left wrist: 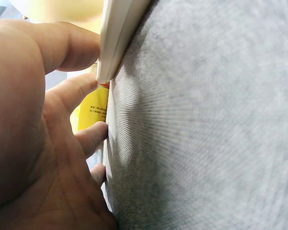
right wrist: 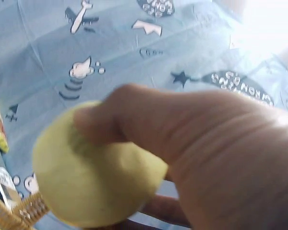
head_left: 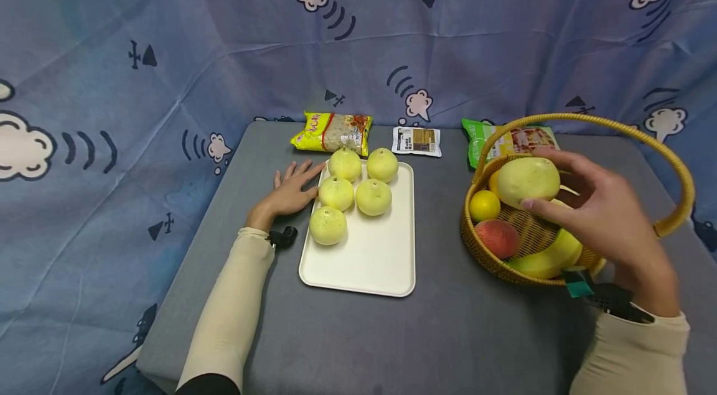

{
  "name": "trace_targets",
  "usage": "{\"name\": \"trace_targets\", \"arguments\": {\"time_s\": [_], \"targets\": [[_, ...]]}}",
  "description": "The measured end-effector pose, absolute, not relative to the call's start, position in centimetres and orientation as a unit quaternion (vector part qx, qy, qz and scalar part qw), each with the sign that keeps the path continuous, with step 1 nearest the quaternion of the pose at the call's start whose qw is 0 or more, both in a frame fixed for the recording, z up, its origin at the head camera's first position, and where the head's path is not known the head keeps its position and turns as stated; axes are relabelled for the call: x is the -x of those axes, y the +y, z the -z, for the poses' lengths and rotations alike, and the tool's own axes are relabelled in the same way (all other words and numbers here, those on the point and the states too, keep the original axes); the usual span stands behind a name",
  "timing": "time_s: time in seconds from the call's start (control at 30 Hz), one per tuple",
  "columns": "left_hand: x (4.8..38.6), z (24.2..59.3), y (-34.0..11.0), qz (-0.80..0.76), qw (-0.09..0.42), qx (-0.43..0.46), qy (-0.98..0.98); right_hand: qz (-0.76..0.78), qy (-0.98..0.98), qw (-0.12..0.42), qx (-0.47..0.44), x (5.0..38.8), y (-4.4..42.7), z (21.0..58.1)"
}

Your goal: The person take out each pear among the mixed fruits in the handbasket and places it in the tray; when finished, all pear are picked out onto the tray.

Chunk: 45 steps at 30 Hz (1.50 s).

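A round, pale yellow-green fruit [head_left: 528, 182] is gripped between the thumb and fingers of my right hand [head_left: 607, 211], above the wicker basket [head_left: 469, 244]. The right wrist view shows the thumb pressed on this fruit [right wrist: 96, 167]. Several similar yellow-green fruits [head_left: 373, 197] sit on the far and left part of a white tray [head_left: 375, 264]. My left hand [head_left: 288, 191] lies on the table with fingers spread, thumb and index finger touching the tray's left edge [left wrist: 116, 38]. Inside the basket are a peach [head_left: 497, 238], a banana [head_left: 551, 256] and a lemon [head_left: 484, 205].
The basket's tall handle [head_left: 610, 121] arches up around my right hand. Behind the tray lie a yellow food bag [head_left: 334, 132] and a small white packet [head_left: 417, 141]. A green bag [head_left: 476, 137] is behind the basket. A patterned blue cloth [head_left: 358, 28] hangs beyond the grey table [head_left: 448, 333].
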<state>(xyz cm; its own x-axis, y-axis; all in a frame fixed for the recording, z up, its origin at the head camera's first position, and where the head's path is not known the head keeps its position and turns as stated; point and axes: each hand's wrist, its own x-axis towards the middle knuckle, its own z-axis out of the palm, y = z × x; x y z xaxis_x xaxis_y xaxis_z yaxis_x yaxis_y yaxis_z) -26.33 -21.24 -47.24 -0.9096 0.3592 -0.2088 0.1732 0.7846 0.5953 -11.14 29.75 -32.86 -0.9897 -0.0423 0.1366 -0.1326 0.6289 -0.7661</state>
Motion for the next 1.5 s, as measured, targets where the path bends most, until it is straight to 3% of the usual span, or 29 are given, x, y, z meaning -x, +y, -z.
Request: {"name": "trace_targets", "arguments": {"time_s": [0.47, 0.77, 1.5], "targets": [[26.3, 47.2, -21.1, -0.295, 0.155, -0.140, 0.932, -0.436, -0.882, 0.041, -0.173, 11.1, 24.5, 32.6], [26.2, 47.1, -21.2, -0.294, 0.156, -0.143, 0.932, -0.438, -0.869, -0.019, -0.230, 12.8, 21.2, 33.5], [27.3, 48.7, -21.6, -0.297, 0.155, -0.136, 0.932, -0.479, -0.826, -0.076, -0.288, 15.7, 13.7, 40.8]]}}
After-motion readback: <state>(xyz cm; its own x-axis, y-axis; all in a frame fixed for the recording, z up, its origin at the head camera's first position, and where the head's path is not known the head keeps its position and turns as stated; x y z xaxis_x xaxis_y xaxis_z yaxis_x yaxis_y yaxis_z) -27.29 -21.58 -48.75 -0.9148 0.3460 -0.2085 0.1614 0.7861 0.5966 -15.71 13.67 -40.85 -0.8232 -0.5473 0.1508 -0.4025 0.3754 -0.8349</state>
